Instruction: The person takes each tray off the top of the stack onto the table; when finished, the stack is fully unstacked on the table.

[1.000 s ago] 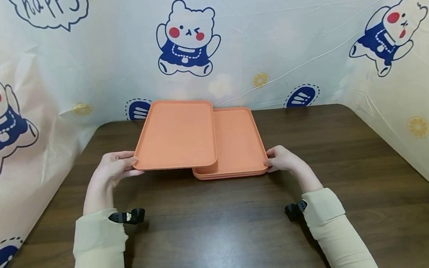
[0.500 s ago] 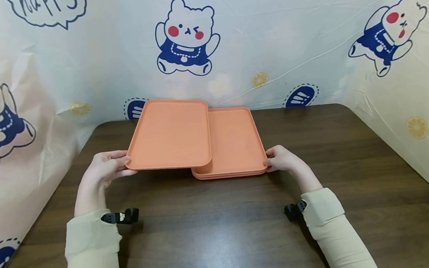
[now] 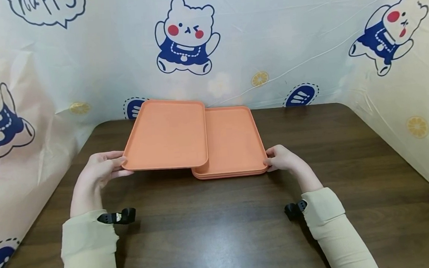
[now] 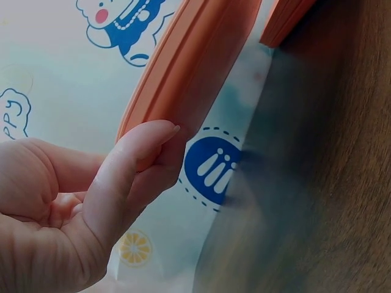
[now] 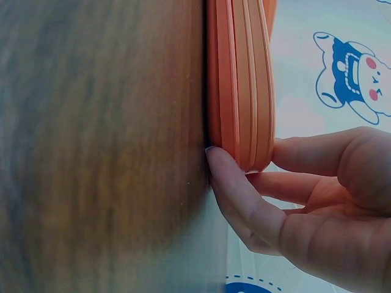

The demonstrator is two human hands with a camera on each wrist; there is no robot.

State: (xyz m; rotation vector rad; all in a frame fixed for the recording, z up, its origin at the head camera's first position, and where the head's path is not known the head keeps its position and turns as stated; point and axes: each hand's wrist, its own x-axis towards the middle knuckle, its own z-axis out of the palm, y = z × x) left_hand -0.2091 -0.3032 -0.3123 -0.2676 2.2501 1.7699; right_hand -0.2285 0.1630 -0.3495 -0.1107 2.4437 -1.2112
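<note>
An orange rectangular tray [image 3: 166,135] is raised above the table, its right part overlapping a stack of matching trays [image 3: 234,143]. My left hand [image 3: 99,169] pinches the raised tray at its near left corner. In the left wrist view, thumb and fingers [image 4: 137,146] close on the rim of that tray [image 4: 189,67], with a gap between it and the stack [image 4: 287,21]. My right hand [image 3: 283,158] holds the stack at its near right corner. The right wrist view has fingertips [image 5: 226,168] on both sides of the layered edges of the stack [image 5: 241,85].
The trays are over the far part of a dark brown wooden table [image 3: 213,225]. A pale curtain [image 3: 267,30] printed with cartoon bears hangs behind the table and along both sides. Each wrist wears a black strap with a small camera [image 3: 127,216].
My left hand has moved to the left with the raised tray, baring more of the stack beneath. My right hand has stayed at the stack's corner.
</note>
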